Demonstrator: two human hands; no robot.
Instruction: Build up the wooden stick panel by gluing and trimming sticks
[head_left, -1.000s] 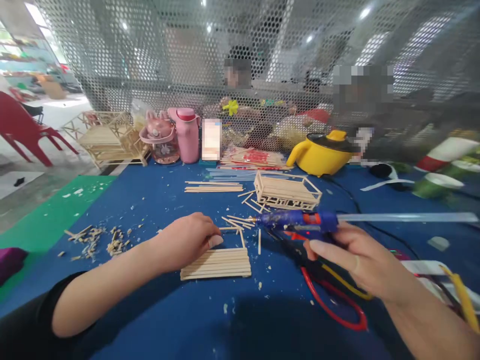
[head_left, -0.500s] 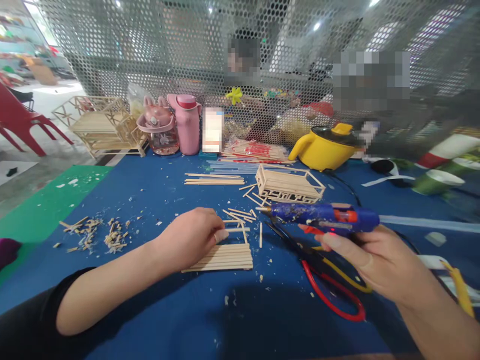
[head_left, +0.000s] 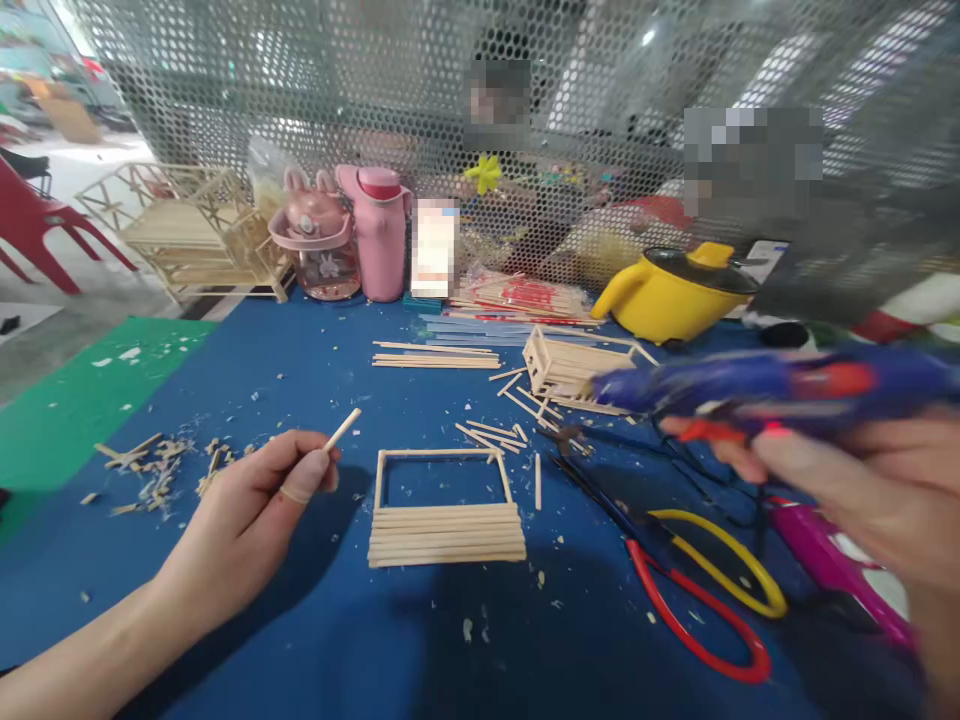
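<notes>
My left hand (head_left: 262, 500) pinches a short wooden stick (head_left: 343, 429) between thumb and forefinger, tilted up above the table. My right hand (head_left: 847, 480), smeared by motion, is wrapped round a blue hot glue gun (head_left: 735, 385) whose tip points left. Between the hands lies a flat wooden stick panel (head_left: 447, 535), with a rectangular frame of sticks at its far side. One short stick (head_left: 538, 482) lies just right of the panel. Scissors (head_left: 637, 528) with one red and one yellow handle rest open below the glue gun.
Behind stand a small stick model (head_left: 577, 365), a yellow pot (head_left: 667, 295), a pink bottle (head_left: 380, 240) and a lit phone (head_left: 434, 247). A larger stick model (head_left: 195, 235) is at the back left. Stick scraps (head_left: 157, 475) litter the left; a magenta-handled tool (head_left: 832, 565) lies right.
My left hand has moved left, away from the panel, and now holds up a short stick. My right hand has moved right and nearer with the glue gun. The view has shifted slightly.
</notes>
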